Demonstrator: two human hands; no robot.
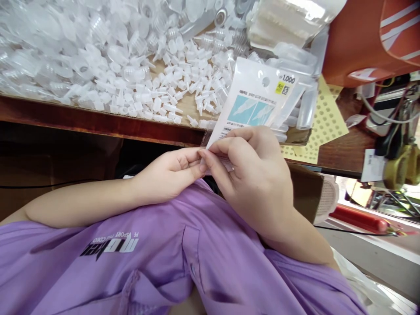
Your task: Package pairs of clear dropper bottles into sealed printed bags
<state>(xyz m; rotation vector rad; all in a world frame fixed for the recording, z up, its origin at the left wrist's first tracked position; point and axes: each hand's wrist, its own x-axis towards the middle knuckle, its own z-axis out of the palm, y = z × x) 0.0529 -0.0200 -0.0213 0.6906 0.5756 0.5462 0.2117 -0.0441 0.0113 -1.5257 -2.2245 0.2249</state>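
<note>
Both hands meet at the lower edge of a printed packaging bag (pixel 252 94), which has a hang hole, a price mark and two blue pictures. My left hand (pixel 173 170) pinches its lower left corner between thumb and fingers. Closed on the same edge, my right hand (pixel 256 175) has its thumb and forefinger touching the left fingertips. The bag leans upward, away from my body, in front of the table edge. What lies inside it is hidden by the print and my right hand.
Many small white plastic nozzles and caps (pixel 167 94) lie on the table beside clear plastic bottles (pixel 306 107). A stack of clear bags (pixel 292 22) lies behind. At the right are an orange box (pixel 367 39), yellow sticker sheets (pixel 328 120) and hanging scissors (pixel 393 135).
</note>
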